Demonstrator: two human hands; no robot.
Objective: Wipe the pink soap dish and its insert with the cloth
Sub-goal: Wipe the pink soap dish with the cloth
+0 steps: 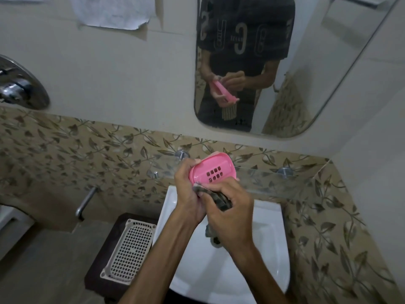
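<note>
A pink soap dish point(213, 171) with a block of small square holes in its middle is tilted up over the white sink point(267, 244). My left hand point(188, 194) grips its left edge from below. My right hand point(230, 207) holds a dark patterned cloth point(220, 201) bunched against the dish's near rim; one end of the cloth hangs down below my wrist. I cannot tell whether the holed pink piece is the insert or the dish itself. The mirror point(328, 69) reflects both hands and the pink dish.
A white perforated plastic tray point(129, 249) lies on a dark stand left of the sink. A glass shelf point(274, 178) on chrome mounts runs along the leaf-patterned tile wall behind my hands. A chrome tap lever point(85, 202) and a round chrome fitting point(19, 84) are at the left.
</note>
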